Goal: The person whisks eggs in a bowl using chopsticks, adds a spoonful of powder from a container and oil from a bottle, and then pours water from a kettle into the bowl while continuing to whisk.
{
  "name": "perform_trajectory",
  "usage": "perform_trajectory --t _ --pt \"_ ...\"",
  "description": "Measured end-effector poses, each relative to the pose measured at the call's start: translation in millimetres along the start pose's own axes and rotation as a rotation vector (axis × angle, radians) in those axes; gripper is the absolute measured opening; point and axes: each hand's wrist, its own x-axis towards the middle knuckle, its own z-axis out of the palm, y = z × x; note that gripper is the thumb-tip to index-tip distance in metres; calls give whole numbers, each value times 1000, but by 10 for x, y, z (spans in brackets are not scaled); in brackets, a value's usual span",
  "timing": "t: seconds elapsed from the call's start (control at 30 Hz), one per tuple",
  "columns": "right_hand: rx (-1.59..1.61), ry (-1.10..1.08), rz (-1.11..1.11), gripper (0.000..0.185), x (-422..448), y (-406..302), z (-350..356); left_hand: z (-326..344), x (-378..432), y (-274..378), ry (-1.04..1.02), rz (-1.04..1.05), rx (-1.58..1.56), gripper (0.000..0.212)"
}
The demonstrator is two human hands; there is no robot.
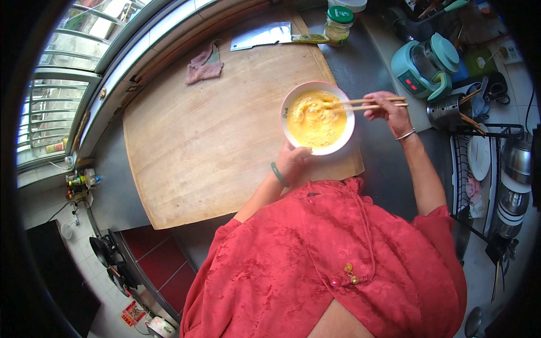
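My left hand (294,159) grips the near rim of a white bowl (347,134) with a pink edge, thumb over the lip. Inside the bowl lies beaten egg (315,120), yellow and frothy. A pair of wooden chopsticks (359,104) is held in my right hand (389,110), to the right of the bowl. Their tips dip into the egg near the bowl's upper middle. Part of the bowl's underside and my left fingers beneath it are hidden. The bowl is over the right part of a large wooden board (203,148); whether it rests there I cannot tell.
A cleaver (264,37) lies at the board's far edge, beside a folded pink-and-grey cloth (205,65). Behind the bowl stands a green-lidded glass jar (339,26). On the right are a teal electric kettle (422,69), a metal utensil holder (446,112) and a dish rack (460,177).
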Motion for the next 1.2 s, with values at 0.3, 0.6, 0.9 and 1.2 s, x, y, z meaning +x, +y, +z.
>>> perform_trajectory --t 0.3,0.6,0.9,1.2 --pt "-18 -101 71 28 -37 -15 17 -69 32 -16 -36 -10 21 64" --pt "-25 -166 112 28 -49 -32 24 -6 6 4 -5 -2 -17 63" --pt "23 -204 57 28 -47 -53 90 104 13 82 75 -55 14 57" --pt "89 4 -62 27 -16 -82 96 285 -31 240 97 -110 -36 53"
